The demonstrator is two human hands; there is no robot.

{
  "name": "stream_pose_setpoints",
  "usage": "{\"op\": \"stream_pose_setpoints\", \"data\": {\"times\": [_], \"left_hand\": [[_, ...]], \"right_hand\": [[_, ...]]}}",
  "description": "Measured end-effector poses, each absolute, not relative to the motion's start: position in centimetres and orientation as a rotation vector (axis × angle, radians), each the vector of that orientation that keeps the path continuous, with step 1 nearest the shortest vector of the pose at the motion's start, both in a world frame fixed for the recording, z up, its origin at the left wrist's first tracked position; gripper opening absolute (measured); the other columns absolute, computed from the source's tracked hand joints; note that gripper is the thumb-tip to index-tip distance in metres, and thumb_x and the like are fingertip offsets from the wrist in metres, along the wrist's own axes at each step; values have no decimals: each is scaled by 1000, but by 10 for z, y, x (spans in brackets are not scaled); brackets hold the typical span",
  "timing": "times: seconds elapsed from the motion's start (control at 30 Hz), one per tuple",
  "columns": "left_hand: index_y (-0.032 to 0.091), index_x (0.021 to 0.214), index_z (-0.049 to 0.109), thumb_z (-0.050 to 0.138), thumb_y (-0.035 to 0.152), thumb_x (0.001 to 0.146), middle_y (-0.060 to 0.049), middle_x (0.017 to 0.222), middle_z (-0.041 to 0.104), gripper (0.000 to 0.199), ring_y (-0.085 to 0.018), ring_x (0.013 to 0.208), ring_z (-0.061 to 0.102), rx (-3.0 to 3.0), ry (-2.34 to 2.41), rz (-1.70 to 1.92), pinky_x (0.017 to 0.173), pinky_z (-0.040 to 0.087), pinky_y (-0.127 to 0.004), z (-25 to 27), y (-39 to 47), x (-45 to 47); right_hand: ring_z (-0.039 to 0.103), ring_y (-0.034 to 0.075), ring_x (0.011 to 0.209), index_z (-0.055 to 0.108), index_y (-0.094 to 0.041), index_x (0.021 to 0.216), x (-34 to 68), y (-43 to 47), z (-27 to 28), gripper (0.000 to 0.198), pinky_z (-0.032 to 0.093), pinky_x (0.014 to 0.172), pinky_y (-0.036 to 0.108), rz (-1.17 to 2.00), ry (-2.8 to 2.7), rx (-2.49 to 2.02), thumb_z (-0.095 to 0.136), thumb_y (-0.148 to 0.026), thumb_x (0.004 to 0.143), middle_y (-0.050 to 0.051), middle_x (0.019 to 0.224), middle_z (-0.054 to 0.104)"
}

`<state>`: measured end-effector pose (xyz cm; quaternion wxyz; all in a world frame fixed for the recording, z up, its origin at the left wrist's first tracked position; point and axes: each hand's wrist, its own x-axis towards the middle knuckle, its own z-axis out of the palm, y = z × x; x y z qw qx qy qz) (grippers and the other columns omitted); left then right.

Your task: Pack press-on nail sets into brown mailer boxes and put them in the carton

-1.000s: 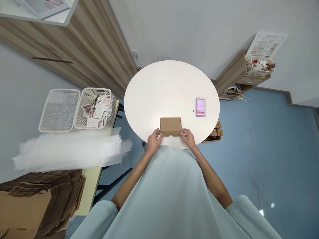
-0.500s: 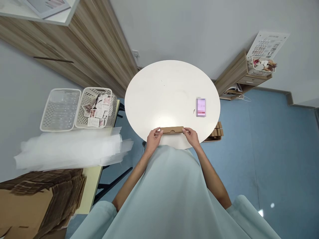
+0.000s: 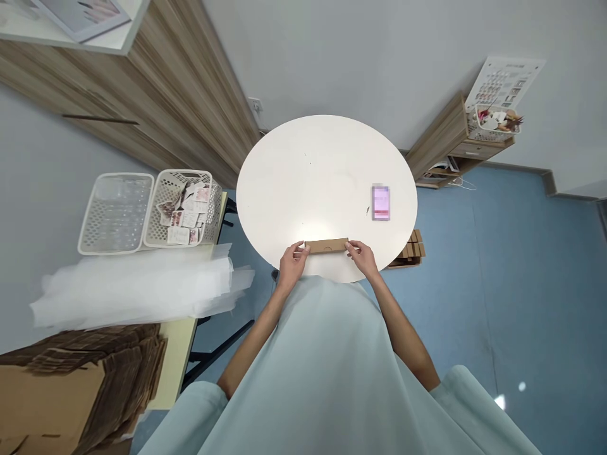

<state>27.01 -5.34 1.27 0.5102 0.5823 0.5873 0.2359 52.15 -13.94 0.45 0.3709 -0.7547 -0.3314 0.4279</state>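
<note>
A narrow brown cardboard box (image 3: 327,246) lies crosswise near the front edge of the round white table (image 3: 322,158). My left hand (image 3: 293,261) grips its left end, thumb at the near side and fingers behind. At the right end, my right hand (image 3: 361,258) pinches the box between thumb and fingers. The box looks closed, with a small half-round thumb notch on its near side. To the right on the table lies a phone-like thing (image 3: 380,203) with a blurred pink screen.
On the left side table stand a white basket (image 3: 150,237) of printed cards and another basket (image 3: 85,237) of clear plastic pieces. Nearby lie white sheets (image 3: 137,291) and stacked flat cardboard (image 3: 118,385). Small brown boxes (image 3: 411,249) sit below the table's right edge.
The box's near flap, which stood slightly apart before, now looks flush with its front. Both hands stay at the ends, and the view has shifted slightly.
</note>
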Motion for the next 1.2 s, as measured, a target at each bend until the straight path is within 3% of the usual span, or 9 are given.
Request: {"op": "stream_pose_setpoints", "data": {"times": [0.27, 0.53, 0.73, 0.93, 1.2], "left_hand": [[17, 122, 74, 62, 48, 99, -14, 117, 74, 41, -25, 96, 73, 1461, 1494, 490, 92, 57, -40, -1, -48, 276], [18, 125, 72, 60, 50, 100, -15, 127, 72, 42, -26, 104, 73, 1486, 1410, 471, 96, 57, -41, -2, -61, 265], [20, 127, 69, 61, 52, 98, -14, 136, 70, 44, -25, 105, 74, 1451, 1363, 426, 91, 60, -39, -7, -90, 249], [20, 128, 69, 68, 42, 92, -13, 135, 72, 42, -26, 104, 74, 1421, 1407, 300, 92, 61, -41, -20, -107, 249], [18, 129, 71, 68, 45, 94, -16, 135, 73, 45, -29, 107, 75, 1333, 1506, 284, 99, 59, -45, -26, -109, 261]], "right_hand": [[77, 20, 79, 75, -23, 117, 519, -136, -1, 51, 62, 76, 35, 1111, -829, -1925, 63, -68, 95, 8, 125, 77], [76, 21, 81, 76, -25, 126, 519, -149, 7, 45, 58, 89, 39, 1058, -1013, -1987, 56, -58, 102, 9, 127, 76], [72, 21, 85, 75, -26, 132, 517, -184, 2, 48, 58, 88, 38, 1132, -1017, -1919, 62, -56, 97, 8, 127, 76], [71, 21, 83, 74, -25, 134, 514, -203, -13, 43, 58, 88, 40, 1166, -1062, -2002, 63, -43, 96, 9, 126, 74], [73, 23, 88, 76, -24, 126, 510, -206, -23, 48, 60, 93, 43, 1158, -927, -2053, 63, -59, 96, 10, 128, 76]]}}
